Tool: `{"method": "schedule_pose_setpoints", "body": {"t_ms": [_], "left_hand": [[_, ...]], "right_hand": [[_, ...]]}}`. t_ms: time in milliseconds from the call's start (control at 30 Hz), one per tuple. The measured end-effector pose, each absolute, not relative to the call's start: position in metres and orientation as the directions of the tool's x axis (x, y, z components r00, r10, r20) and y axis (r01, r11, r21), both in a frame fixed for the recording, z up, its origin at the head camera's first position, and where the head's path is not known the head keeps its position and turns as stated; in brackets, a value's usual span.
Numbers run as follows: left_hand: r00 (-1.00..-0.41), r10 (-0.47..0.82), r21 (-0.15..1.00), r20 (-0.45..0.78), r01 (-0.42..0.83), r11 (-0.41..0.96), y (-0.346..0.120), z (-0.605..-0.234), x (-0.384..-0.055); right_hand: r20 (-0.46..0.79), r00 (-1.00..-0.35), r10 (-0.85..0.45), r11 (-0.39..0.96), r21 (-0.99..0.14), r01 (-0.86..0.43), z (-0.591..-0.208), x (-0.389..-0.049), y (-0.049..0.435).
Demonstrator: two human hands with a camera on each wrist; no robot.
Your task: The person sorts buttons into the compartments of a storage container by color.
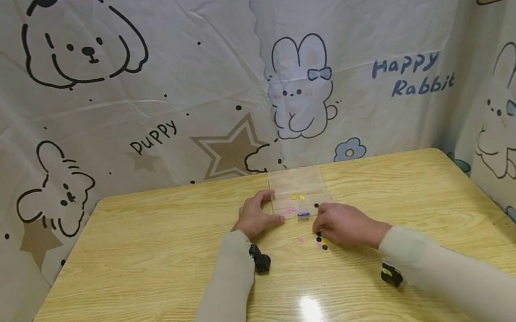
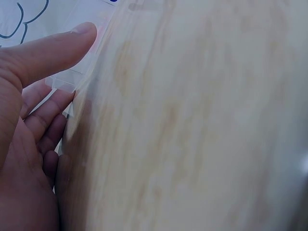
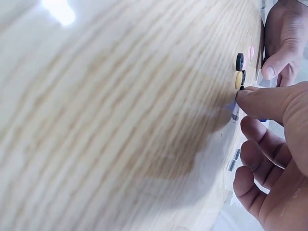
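A clear plastic box (image 1: 296,178) lies with its lid raised at the back. Inside are yellow buttons (image 1: 294,198), pink ones (image 1: 291,209) and a black one (image 1: 316,205); a blue-marked piece (image 1: 303,215) sits at its front edge. My left hand (image 1: 254,218) holds the box's left end, thumb at the front corner, fingers along the side. In front of the box, my right hand (image 1: 347,224) pinches at a black button (image 3: 242,88) with thumb and index finger, its other fingers loosely curled. The index fingertip is mostly hidden behind the thumb (image 3: 262,102) in the right wrist view.
Beside the right fingertips lie loose buttons: black (image 3: 239,61), yellow (image 3: 238,79) and pink (image 1: 301,239). All rest on a wood-grain table (image 1: 157,287). A printed curtain (image 1: 206,79) hangs behind and at both sides. Black cameras (image 1: 260,259) are strapped to both wrists.
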State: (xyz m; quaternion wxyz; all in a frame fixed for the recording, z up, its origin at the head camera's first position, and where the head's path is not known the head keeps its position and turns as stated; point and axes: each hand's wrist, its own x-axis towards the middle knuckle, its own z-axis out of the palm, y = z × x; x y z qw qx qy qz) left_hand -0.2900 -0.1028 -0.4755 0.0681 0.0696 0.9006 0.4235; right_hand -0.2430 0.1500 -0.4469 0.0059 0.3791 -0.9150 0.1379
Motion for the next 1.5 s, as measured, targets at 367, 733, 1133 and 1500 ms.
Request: {"method": "schedule_pose_setpoints", "body": {"t_ms": [367, 733, 1133, 1500], "left_hand": [[-0.98, 0.19, 0.768, -0.054, 0.081, 0.635, -0.1028, -0.4759, -0.2916], [-0.983, 0.174, 0.766, -0.051, 0.073, 0.638, -0.1036, -0.4822, -0.2949], [-0.983, 0.176, 0.767, -0.055, 0.071, 0.637, -0.1024, -0.48, -0.2931], [-0.98, 0.194, 0.758, -0.032, 0.103, 0.645, -0.1024, -0.4771, -0.2902]], "right_hand": [[0.103, -0.725, -0.681, 0.684, -0.264, -0.68, -0.4466, -0.2429, 0.1496], [0.132, -0.719, -0.683, 0.674, -0.266, -0.689, -0.4479, -0.2418, 0.1502], [0.138, -0.742, -0.656, 0.689, -0.291, -0.663, -0.4486, -0.2419, 0.152], [0.138, -0.748, -0.649, 0.696, -0.288, -0.657, -0.4466, -0.2405, 0.1527]]}}
